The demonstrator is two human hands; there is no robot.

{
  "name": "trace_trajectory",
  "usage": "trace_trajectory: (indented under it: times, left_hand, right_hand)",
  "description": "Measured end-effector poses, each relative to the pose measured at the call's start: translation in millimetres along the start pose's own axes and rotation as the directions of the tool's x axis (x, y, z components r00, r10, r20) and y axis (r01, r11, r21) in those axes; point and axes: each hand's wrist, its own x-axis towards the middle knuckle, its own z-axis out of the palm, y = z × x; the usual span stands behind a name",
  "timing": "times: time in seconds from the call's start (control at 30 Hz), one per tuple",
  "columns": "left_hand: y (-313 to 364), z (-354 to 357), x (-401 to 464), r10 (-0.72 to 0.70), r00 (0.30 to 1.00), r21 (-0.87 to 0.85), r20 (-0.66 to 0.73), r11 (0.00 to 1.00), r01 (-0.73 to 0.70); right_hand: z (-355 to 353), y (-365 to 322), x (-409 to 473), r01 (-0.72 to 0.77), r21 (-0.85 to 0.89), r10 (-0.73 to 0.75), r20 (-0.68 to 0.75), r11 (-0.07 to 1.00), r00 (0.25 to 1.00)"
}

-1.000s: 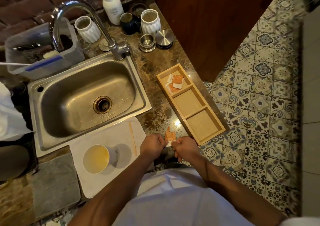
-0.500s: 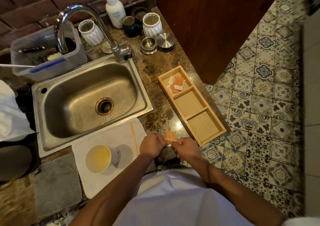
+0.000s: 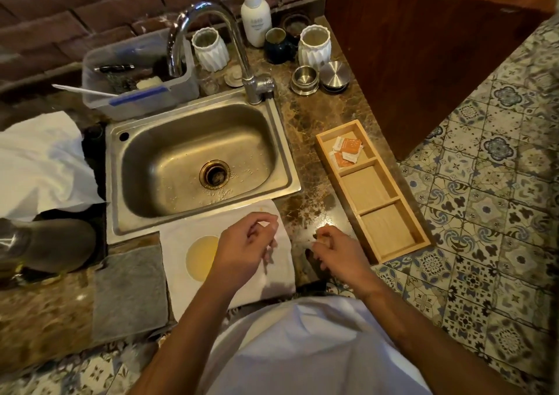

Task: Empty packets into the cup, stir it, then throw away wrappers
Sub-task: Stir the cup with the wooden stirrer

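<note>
The cup [image 3: 198,258] of pale yellow liquid stands on a white cloth [image 3: 181,291] in front of the sink. My left hand [image 3: 245,243] hovers over the cup's right side, covering part of it, and pinches a small white piece of packet [image 3: 267,223] at its fingertips. My right hand [image 3: 335,251] is apart from it, over the counter beside the wooden tray [image 3: 390,244], pinching a small orange piece of packet [image 3: 321,238]. More orange and white packets [image 3: 348,149] lie in the tray's far compartment. The stir stick is hidden under my left hand.
The steel sink [image 3: 199,164] and tap [image 3: 242,46] lie behind the cloth. A grey pad [image 3: 130,288] sits left of it. Jars, a soap bottle [image 3: 255,13] and metal lids stand at the back. A dark wooden cabinet [image 3: 423,46] rises at the right, above the tiled floor.
The hands held one packet together at the counter edge; now they have pulled apart, each holding a piece. My left hand has moved left over the cup. The camera tilted.
</note>
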Motion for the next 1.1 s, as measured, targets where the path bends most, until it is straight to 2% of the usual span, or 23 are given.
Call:
trace_trajectory:
  times: [0.17, 0.4, 0.57, 0.77, 1.0, 1.1]
  left_hand:
    - [-20, -46, -13, 0.000, 0.983, 0.021, -0.184, 1.000, 0.003]
    - [-73, -87, -26, -0.104, 0.945, 0.020, -0.309, 0.993, 0.116]
    - [-90, -98, -34, -0.142, 0.932, -0.014, -0.333, 0.989, 0.146]
    - [-104, -108, -40, -0.161, 0.931, 0.080, -0.328, 0.977, 0.197]
    - [-115, -117, -44, -0.168, 0.936, 0.111, -0.309, 0.971, 0.211]
    - [-120, -115, -46, -0.164, 0.944, 0.120, -0.287, 0.971, 0.206]
  right_hand:
    - [23, -19, 8, 0.085, -0.131, -0.080, 0.043, 0.988, 0.996]
    - [59, -32, 17, 0.142, -0.218, -0.124, 0.095, 0.965, 0.988]
    - [78, -44, 17, 0.138, -0.303, -0.109, 0.109, 0.943, 0.988]
    - [97, -47, 19, 0.103, -0.371, -0.066, 0.112, 0.923, 0.992]
    - [111, -54, 22, 0.030, -0.415, -0.020, 0.027, 0.909, 0.999]
    - [114, -57, 24, 0.031, -0.508, -0.039, -0.005, 0.861, 0.999]
